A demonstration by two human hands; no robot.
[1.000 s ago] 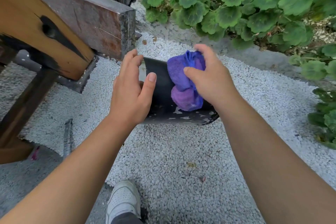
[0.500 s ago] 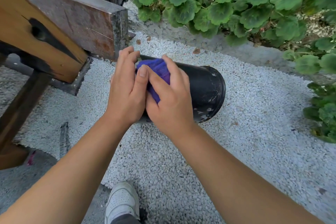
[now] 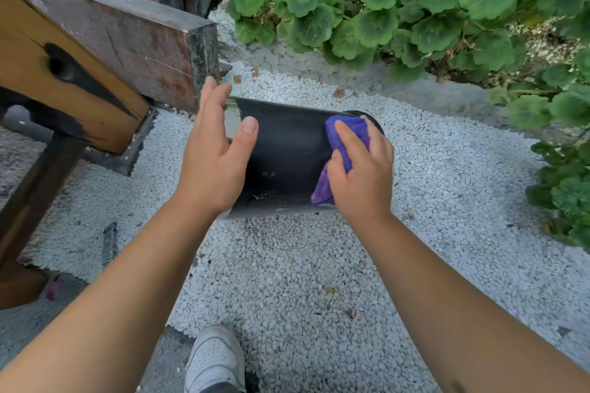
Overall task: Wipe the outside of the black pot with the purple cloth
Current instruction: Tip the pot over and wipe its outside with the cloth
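The black pot [image 3: 287, 153] lies on its side above the white gravel, its wall smooth with a few pale smudges near the lower edge. My left hand [image 3: 214, 159] steadies its left end, fingers straight over the far rim and thumb laid on the wall. My right hand [image 3: 360, 175] grips the bunched purple cloth [image 3: 346, 134] and presses it against the pot's right end. Part of the cloth hangs below my palm. The pot's right end is mostly hidden behind the cloth and hand.
A wooden bench [image 3: 95, 41] with a dark leg stands close on the left, its corner almost touching the pot. Green leafy plants [image 3: 399, 3] fill the back and right. White gravel [image 3: 287, 281] covers the ground, and my white shoe [image 3: 214, 360] shows at the bottom.
My right hand has slid the cloth from the pot's left end, beside my left hand, along the wall to the right end. My left hand stays on the left end.
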